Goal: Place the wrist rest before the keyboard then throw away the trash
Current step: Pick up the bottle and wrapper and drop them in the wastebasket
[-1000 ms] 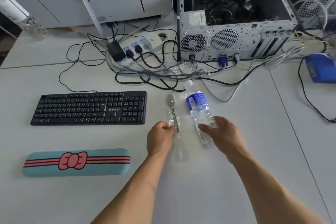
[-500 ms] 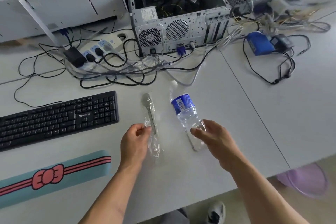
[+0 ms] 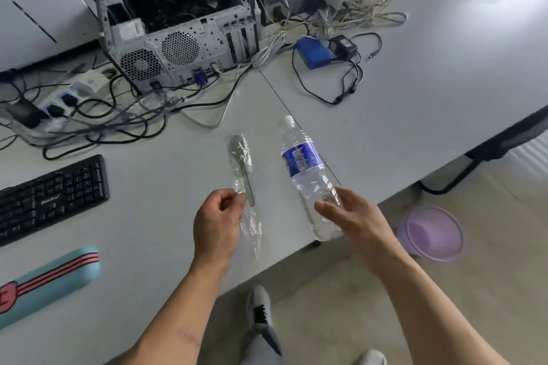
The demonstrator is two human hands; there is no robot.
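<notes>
The left hand [image 3: 218, 227] pinches a clear wrapper [image 3: 246, 187] with a spoon [image 3: 241, 163] inside it, thumb and fingers closed on the plastic near the spoon's handle end. The right hand [image 3: 353, 216] is clamped on the lower part of a clear bottle [image 3: 305, 169] with a blue label, cap pointing away from the person. The 2 hands are apart, both above the near edge of the white table [image 3: 415, 98]. The wrist rest [image 3: 50, 281] lies at the table's near left, in front of the keyboard [image 3: 50, 195] with a gap between them. A purple bin [image 3: 431, 234] stands on the floor just right of the right hand. An open PC case [image 3: 178, 27] and tangled cables [image 3: 103, 115] fill the far side.
</notes>
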